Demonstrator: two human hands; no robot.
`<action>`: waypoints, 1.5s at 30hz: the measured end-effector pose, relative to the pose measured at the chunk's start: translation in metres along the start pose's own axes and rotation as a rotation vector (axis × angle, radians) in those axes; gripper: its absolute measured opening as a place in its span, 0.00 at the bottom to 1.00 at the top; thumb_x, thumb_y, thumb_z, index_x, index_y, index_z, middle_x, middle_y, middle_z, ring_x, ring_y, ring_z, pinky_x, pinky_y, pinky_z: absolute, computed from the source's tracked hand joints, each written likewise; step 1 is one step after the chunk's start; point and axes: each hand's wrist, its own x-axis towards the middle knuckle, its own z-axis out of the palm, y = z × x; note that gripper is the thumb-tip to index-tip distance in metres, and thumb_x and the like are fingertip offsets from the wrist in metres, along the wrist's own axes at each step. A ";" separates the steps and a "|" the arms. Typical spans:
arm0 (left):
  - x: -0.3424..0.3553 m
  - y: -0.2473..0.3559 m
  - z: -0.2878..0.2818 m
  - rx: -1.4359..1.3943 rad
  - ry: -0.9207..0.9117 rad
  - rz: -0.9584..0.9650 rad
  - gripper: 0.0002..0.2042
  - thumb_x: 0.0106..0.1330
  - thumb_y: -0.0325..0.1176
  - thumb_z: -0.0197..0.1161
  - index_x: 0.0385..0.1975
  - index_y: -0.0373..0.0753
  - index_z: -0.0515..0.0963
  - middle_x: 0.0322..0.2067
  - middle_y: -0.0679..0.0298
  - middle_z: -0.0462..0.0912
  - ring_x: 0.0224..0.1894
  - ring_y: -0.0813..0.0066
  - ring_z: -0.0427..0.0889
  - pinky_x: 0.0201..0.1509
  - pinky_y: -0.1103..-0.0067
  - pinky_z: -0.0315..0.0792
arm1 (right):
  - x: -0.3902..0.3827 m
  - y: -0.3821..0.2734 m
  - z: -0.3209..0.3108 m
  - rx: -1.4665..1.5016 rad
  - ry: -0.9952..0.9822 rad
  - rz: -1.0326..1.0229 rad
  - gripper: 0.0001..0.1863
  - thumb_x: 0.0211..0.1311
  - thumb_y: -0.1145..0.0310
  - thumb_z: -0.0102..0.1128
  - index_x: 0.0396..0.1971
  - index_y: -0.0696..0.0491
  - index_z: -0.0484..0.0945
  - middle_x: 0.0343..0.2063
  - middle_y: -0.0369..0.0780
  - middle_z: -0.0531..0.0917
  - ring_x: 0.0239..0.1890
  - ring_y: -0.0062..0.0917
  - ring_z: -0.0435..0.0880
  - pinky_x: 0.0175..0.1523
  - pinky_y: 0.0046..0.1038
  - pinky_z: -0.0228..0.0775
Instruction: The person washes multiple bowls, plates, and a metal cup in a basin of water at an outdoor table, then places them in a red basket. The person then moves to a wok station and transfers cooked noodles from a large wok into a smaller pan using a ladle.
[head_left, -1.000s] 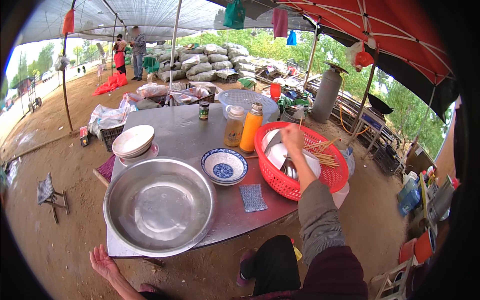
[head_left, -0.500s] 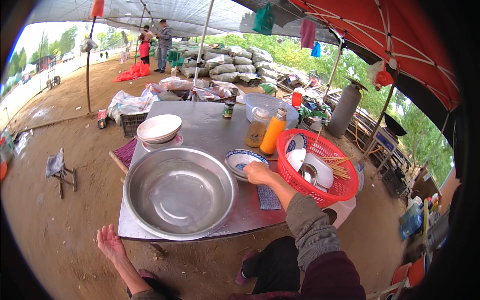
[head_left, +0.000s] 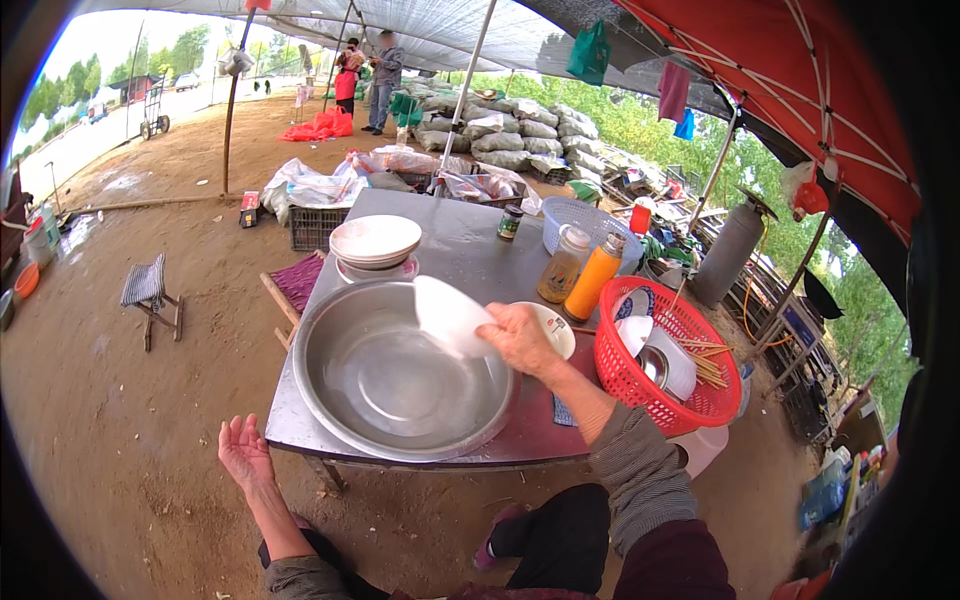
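My right hand (head_left: 520,338) grips a white bowl (head_left: 446,310), tilted on its side over the large steel basin (head_left: 390,385). My left hand (head_left: 243,450) hangs with its fingers apart and slightly curled, off the near left corner of the metal table (head_left: 450,230). Another pale bowl (head_left: 553,328) sits behind my right hand, partly hidden, and a blue cloth (head_left: 565,408) shows beneath my forearm. On the right, the red perforated basket (head_left: 640,385) holds dishes, metalware and chopsticks. Stacked white dishes (head_left: 375,236) stand behind the basin.
An orange thermos (head_left: 593,282), plastic bottle (head_left: 558,272), small jar (head_left: 509,222) and blue basket (head_left: 570,210) line the table's far right. Around it are a folding stool (head_left: 145,295), crates (head_left: 315,228) and a gas cylinder (head_left: 722,255). Two people (head_left: 385,80) stand beyond, near piled sacks.
My right hand left the red basket for the bowls on the table, took the top one and carried it left over the basin. The view has swung rightward.
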 end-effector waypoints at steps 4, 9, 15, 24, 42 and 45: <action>-0.001 0.003 0.000 0.004 -0.001 0.000 0.13 0.62 0.42 0.59 0.34 0.37 0.76 0.31 0.52 0.83 0.22 0.77 0.82 0.19 0.85 0.73 | -0.008 -0.004 0.050 -0.039 -0.119 0.013 0.09 0.52 0.71 0.58 0.24 0.61 0.73 0.17 0.52 0.73 0.17 0.34 0.70 0.28 0.33 0.64; -0.002 0.005 -0.001 0.006 -0.013 -0.001 0.14 0.61 0.43 0.60 0.33 0.38 0.76 0.31 0.52 0.83 0.22 0.77 0.81 0.20 0.85 0.73 | -0.009 0.022 0.094 -0.147 -0.165 0.022 0.09 0.56 0.68 0.58 0.26 0.60 0.73 0.17 0.53 0.73 0.21 0.45 0.74 0.30 0.36 0.65; -0.004 0.007 0.000 -0.048 0.012 -0.019 0.13 0.62 0.41 0.59 0.31 0.35 0.78 0.31 0.49 0.83 0.21 0.71 0.82 0.19 0.82 0.75 | -0.007 0.047 0.100 -0.596 -0.571 -0.119 0.22 0.62 0.52 0.51 0.46 0.57 0.71 0.40 0.53 0.77 0.47 0.47 0.74 0.51 0.40 0.64; -0.006 0.012 -0.005 -0.001 0.022 -0.012 0.14 0.61 0.43 0.59 0.35 0.37 0.75 0.33 0.52 0.83 0.23 0.77 0.81 0.21 0.85 0.73 | 0.003 0.041 0.092 -0.971 -0.738 -0.105 0.21 0.57 0.50 0.55 0.34 0.54 0.82 0.31 0.50 0.82 0.41 0.45 0.79 0.50 0.43 0.64; -0.005 0.013 -0.004 0.014 0.029 0.010 0.15 0.62 0.44 0.58 0.37 0.36 0.75 0.33 0.52 0.83 0.24 0.77 0.81 0.21 0.86 0.73 | 0.037 0.031 0.089 0.018 0.109 0.151 0.12 0.56 0.65 0.60 0.20 0.57 0.74 0.18 0.43 0.79 0.22 0.33 0.77 0.30 0.32 0.69; 0.002 0.013 -0.011 -0.001 -0.021 0.003 0.14 0.64 0.42 0.57 0.37 0.36 0.75 0.32 0.51 0.83 0.25 0.76 0.82 0.19 0.86 0.73 | 0.044 0.041 0.065 0.765 0.371 0.365 0.11 0.60 0.66 0.58 0.25 0.60 0.76 0.22 0.38 0.78 0.25 0.24 0.76 0.32 0.29 0.68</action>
